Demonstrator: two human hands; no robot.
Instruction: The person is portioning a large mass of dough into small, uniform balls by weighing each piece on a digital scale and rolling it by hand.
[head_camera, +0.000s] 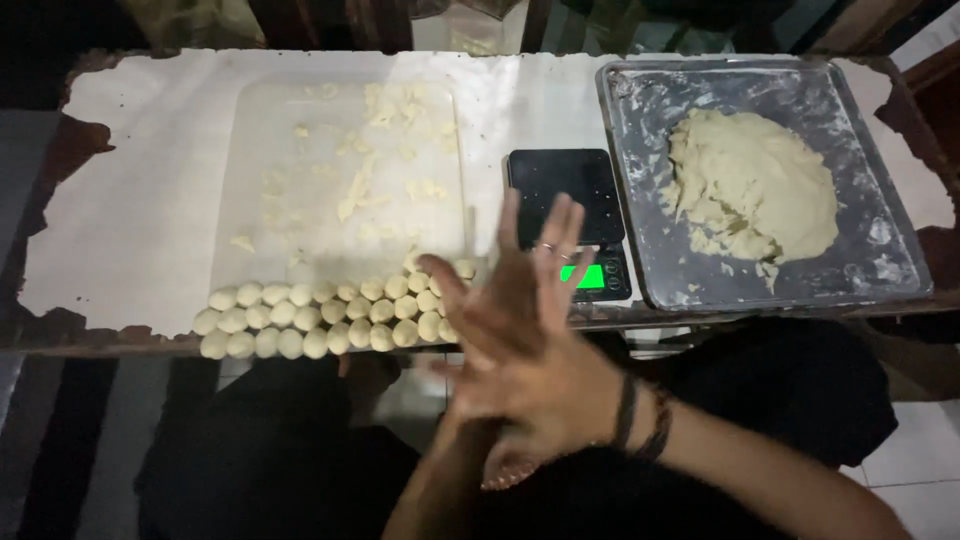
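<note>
Head view showed a floured tray (880, 262) bearing a dough mound (755, 185), rows of rolled dough balls (330, 318) lined along the table edge, and right hand (530, 340) pressed flat over left hand (505, 465), fingers spread; anything between the palms was hidden.

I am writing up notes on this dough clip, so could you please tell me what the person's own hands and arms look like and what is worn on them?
Both forearms are bare, with no sleeves or gloves. The right hand has a thin ring on a finger and two dark bands around the wrist. The left hand, mostly hidden beneath it, shows nothing worn.
</note>
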